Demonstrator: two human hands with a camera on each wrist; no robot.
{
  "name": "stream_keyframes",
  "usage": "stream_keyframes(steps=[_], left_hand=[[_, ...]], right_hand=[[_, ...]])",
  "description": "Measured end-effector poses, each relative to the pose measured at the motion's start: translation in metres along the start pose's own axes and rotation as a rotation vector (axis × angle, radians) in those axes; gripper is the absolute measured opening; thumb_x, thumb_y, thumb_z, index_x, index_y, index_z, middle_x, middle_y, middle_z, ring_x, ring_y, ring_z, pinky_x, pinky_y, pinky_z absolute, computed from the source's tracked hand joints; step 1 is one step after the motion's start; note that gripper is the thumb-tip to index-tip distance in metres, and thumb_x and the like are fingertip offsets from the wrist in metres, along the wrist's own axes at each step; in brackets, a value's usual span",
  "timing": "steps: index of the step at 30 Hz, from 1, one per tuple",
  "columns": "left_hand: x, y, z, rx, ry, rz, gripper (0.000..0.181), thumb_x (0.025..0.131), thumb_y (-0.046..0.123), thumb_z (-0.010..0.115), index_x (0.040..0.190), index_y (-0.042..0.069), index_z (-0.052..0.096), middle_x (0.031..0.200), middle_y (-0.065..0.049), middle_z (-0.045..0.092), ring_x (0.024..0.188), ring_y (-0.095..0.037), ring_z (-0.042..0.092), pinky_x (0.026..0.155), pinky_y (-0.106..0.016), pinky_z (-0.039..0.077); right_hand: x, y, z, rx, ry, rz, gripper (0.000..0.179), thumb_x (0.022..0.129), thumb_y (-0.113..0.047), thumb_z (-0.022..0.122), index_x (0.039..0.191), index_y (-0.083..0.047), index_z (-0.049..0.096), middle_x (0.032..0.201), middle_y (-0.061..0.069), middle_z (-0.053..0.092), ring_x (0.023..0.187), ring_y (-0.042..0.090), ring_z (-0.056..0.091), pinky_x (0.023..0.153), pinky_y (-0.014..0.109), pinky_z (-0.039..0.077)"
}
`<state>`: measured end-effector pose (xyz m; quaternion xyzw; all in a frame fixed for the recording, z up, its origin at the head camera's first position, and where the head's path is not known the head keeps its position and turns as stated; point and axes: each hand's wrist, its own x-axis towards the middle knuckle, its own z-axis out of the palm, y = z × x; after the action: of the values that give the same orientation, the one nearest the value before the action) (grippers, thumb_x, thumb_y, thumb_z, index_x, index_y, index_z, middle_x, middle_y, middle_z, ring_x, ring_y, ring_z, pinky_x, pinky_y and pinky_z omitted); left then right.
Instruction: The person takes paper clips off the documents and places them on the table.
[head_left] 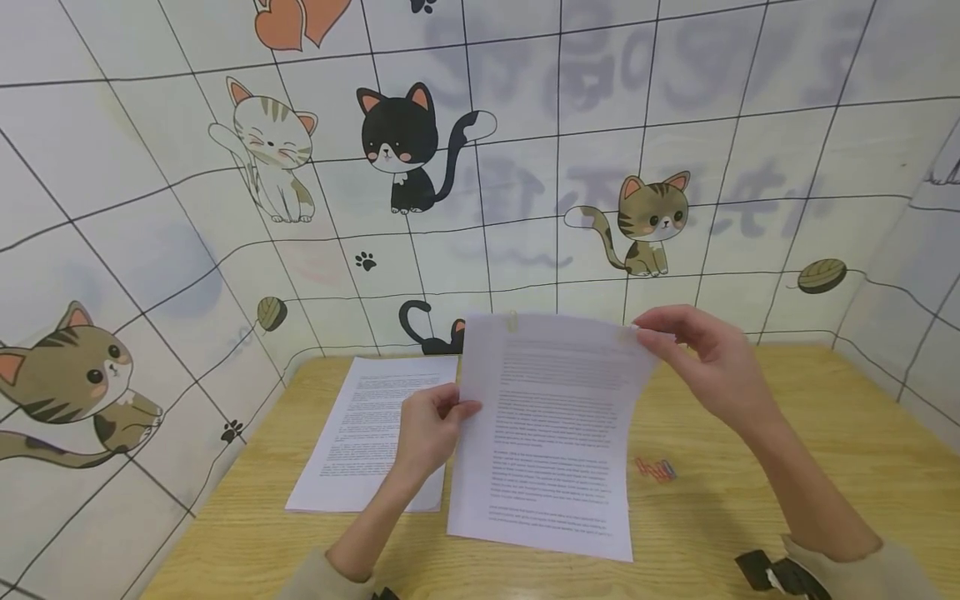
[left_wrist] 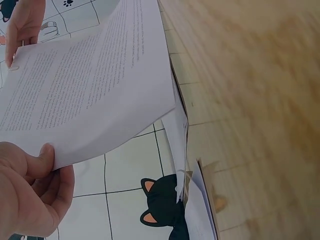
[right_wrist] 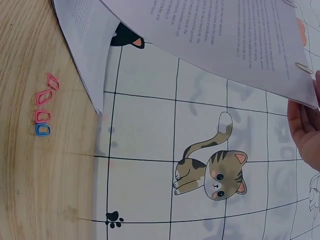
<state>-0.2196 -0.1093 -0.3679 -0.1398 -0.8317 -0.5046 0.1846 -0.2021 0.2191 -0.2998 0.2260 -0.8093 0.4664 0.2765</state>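
Observation:
Both hands hold up printed sheets (head_left: 555,450) above the table, text side toward me. My left hand (head_left: 429,433) pinches their left edge between thumb and fingers, and in the left wrist view the paper bows near its thumb. At the upper right corner, my right hand (head_left: 705,362) pinches the paper. Two pale yellowish paper clips sit on the top edge: one paper clip (head_left: 512,322) toward the left, the other paper clip (right_wrist: 303,67) close to the right hand. How many sheets are held cannot be told.
Another printed paper stack (head_left: 375,433) lies flat on the wooden table (head_left: 240,508), left of the held sheets. Several loose paper clips (head_left: 656,470), pink and blue, lie on the table to the right. A cat-patterned wall covering (head_left: 525,250) stands behind the table.

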Motion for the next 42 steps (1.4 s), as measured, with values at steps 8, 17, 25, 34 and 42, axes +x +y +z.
stream_keyframes(steps=[8, 17, 25, 34, 42], left_hand=[[-0.0018, 0.0017, 0.0001, 0.020, 0.000, 0.021, 0.006, 0.084, -0.002, 0.077, 0.089, 0.000, 0.077, 0.076, -0.007, 0.073, 0.060, -0.013, 0.064, 0.054, -0.024, 0.051], [-0.0020, 0.0027, -0.0006, 0.028, 0.010, 0.018, 0.005, 0.083, -0.002, 0.078, 0.088, 0.000, 0.077, 0.075, -0.007, 0.073, 0.060, -0.013, 0.063, 0.053, -0.024, 0.050], [-0.0017, 0.0025, -0.0002, 0.021, 0.006, 0.028, 0.006, 0.083, -0.002, 0.079, 0.088, -0.001, 0.078, 0.075, -0.007, 0.073, 0.059, -0.012, 0.063, 0.052, -0.023, 0.049], [-0.0009, 0.0016, 0.0009, 0.002, -0.001, 0.025, 0.006, 0.082, -0.002, 0.079, 0.088, 0.000, 0.077, 0.075, -0.007, 0.073, 0.060, -0.013, 0.064, 0.053, -0.024, 0.050], [-0.0005, -0.0016, 0.0012, -0.001, -0.010, 0.017, 0.005, 0.083, -0.003, 0.078, 0.087, 0.000, 0.077, 0.075, -0.007, 0.073, 0.061, -0.013, 0.065, 0.053, -0.024, 0.050]], right_hand=[[-0.0026, -0.0063, 0.0010, -0.075, 0.034, -0.017, 0.010, 0.096, -0.009, 0.070, 0.104, -0.009, 0.075, 0.094, 0.002, 0.073, 0.083, 0.005, 0.063, 0.072, 0.015, 0.044], [-0.0009, -0.0051, 0.0042, -0.051, 0.055, -0.074, 0.010, 0.093, -0.004, 0.072, 0.101, -0.009, 0.075, 0.092, 0.005, 0.073, 0.083, 0.004, 0.063, 0.075, 0.014, 0.046], [-0.0006, -0.0041, 0.0050, -0.067, 0.088, -0.104, 0.007, 0.093, -0.001, 0.071, 0.098, -0.005, 0.074, 0.088, 0.005, 0.072, 0.080, 0.003, 0.063, 0.077, 0.013, 0.046], [0.0000, -0.0034, 0.0029, -0.053, 0.108, -0.079, 0.004, 0.094, 0.001, 0.069, 0.096, -0.002, 0.072, 0.084, 0.002, 0.070, 0.075, 0.008, 0.062, 0.075, 0.014, 0.045], [-0.0009, -0.0022, 0.0001, -0.049, 0.121, -0.049, 0.005, 0.094, -0.002, 0.070, 0.098, -0.004, 0.073, 0.084, 0.001, 0.071, 0.077, 0.007, 0.061, 0.077, 0.015, 0.043]])
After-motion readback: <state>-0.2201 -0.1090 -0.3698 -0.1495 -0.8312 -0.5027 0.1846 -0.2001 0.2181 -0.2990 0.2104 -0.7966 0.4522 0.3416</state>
